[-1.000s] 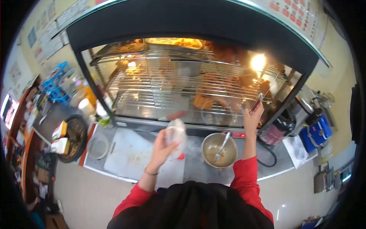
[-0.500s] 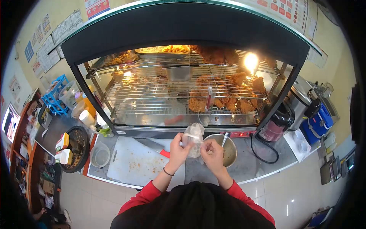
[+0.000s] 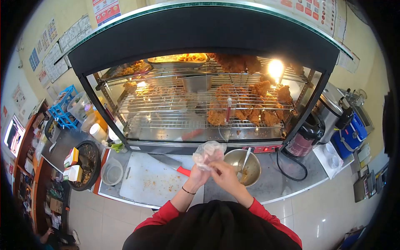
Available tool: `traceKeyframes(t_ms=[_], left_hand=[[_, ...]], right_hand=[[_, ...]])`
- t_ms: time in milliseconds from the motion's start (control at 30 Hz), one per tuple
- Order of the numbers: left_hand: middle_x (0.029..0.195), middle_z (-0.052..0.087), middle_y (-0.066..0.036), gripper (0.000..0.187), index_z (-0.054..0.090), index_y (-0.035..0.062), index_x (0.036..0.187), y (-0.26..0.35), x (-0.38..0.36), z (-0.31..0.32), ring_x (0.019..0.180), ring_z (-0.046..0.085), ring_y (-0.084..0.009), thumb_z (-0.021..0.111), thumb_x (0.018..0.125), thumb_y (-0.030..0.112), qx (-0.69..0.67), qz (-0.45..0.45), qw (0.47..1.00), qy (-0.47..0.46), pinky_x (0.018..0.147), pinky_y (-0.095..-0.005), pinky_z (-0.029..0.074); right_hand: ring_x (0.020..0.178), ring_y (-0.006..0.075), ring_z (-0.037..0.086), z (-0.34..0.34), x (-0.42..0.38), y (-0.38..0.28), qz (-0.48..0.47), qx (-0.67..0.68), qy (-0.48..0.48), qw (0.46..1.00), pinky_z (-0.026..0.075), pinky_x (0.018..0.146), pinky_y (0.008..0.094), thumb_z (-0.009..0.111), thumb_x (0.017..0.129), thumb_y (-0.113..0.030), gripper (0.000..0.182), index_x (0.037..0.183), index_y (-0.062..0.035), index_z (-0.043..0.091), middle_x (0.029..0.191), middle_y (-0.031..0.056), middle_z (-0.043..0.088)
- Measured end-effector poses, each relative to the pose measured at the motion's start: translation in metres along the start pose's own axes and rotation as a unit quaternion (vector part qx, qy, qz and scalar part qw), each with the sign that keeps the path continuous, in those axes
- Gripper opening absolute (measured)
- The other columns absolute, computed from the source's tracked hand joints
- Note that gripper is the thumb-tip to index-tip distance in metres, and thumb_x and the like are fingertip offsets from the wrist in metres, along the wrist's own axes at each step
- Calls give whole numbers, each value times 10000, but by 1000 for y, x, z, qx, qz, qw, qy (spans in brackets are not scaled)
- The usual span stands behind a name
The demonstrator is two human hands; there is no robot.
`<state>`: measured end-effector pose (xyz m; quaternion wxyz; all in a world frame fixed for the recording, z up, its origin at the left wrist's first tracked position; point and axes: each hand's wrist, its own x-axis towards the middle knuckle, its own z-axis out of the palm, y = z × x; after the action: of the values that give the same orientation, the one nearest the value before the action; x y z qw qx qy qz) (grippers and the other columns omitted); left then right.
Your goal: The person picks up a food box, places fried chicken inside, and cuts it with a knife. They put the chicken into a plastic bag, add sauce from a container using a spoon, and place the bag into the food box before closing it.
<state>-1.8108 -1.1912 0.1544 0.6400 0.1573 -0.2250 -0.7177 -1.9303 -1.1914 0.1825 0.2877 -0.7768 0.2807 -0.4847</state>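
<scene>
So the bag (image 3: 209,153), a clear crumpled plastic one, is held up over the surface (image 3: 273,177), near its back edge and in front of the warmer (image 3: 204,35). Left hand (image 3: 199,174) has it from below, grip closed around the plastic. Right hand (image 3: 225,173) is right beside it with a narrow pinch on the bag's lower edge.

Just right of the bag there's a metal bowl (image 3: 255,163) with a fork (image 3: 245,160) leaning in it, handle up on the back rim. On the left, a knife (image 3: 166,161) lies across the back right corner of the white board (image 3: 143,177), red handle pointing at the left hand. Crumbs are scattered on the board. A clear tub (image 3: 112,171) is just past the board's left edge.

Further out, a black pan (image 3: 92,166) with two small boxes on it sits past the surface's left end. Inside the warmer, fried pieces (image 3: 225,98) are on the racks, mostly toward the right side, with a lit bulb (image 3: 275,68) near them.
</scene>
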Motion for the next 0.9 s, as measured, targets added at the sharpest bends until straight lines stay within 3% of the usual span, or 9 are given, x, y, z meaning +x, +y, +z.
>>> traceKeyframes(t_ms=[100,133,267,333,467,567,667,767,900], left_hand=[[1173,446,-161,424,431,12,1139,6,9,7,1100,418,-304,441,833,305,-115,-12,993,-16,944,-435,328],[1178,443,-161,430,426,15,1147,6,11,5,1104,412,-308,442,831,307,-124,-11,992,-23,947,-445,320],[1210,403,-183,442,429,4,1138,-3,15,8,1142,366,-326,453,818,309,-246,-15,966,-73,962,-496,272],[1217,397,-168,528,431,5,1125,-1,10,23,1157,346,-339,447,786,410,-140,-5,988,-64,978,-507,235],[1238,373,-156,546,404,26,1144,1,9,34,1174,330,-322,480,784,428,-105,27,982,-156,975,-504,246],[1234,384,-136,638,368,56,1189,-6,14,24,1171,338,-301,463,758,516,81,94,984,-125,976,-491,254],[1257,360,-115,675,359,85,1207,-16,22,4,1192,308,-278,442,744,569,31,102,994,-34,999,-479,215],[1160,425,-84,672,440,163,1122,-16,27,19,1174,300,-295,503,656,643,-133,62,977,-153,992,-495,199],[1366,165,-55,858,148,269,1329,-9,21,33,1266,119,-273,425,649,712,-60,-7,982,-179,991,-475,180]], right_hand=[[549,153,531,1,-7,-6,27,10,-33,999,418,493,244,554,684,22,196,880,12,552,738,100,566],[616,249,566,-2,-8,-12,67,12,-55,996,451,537,305,547,689,4,195,883,-15,543,795,121,575],[607,244,550,-4,-4,-15,-44,-37,-45,997,442,532,301,543,689,4,160,848,-15,542,766,112,564],[555,194,526,-4,-2,-10,-117,-51,-33,991,422,490,266,554,679,20,150,826,-5,549,725,99,549],[556,207,520,-9,-2,-19,-59,16,-24,998,418,489,278,550,672,29,145,812,-5,538,694,101,527],[567,235,517,-6,-1,-21,-60,13,-39,997,413,495,306,546,669,18,122,785,-6,515,679,104,516],[601,270,526,-4,-5,-22,-49,-17,-74,996,412,518,341,547,661,-12,113,753,-13,482,694,107,519],[608,262,515,-5,-3,-25,-71,-23,-59,995,402,513,335,557,651,-14,130,747,-11,469,702,102,498],[650,247,514,-7,2,-28,-117,-52,0,992,408,556,309,568,658,-10,146,766,-5,471,738,101,479]])
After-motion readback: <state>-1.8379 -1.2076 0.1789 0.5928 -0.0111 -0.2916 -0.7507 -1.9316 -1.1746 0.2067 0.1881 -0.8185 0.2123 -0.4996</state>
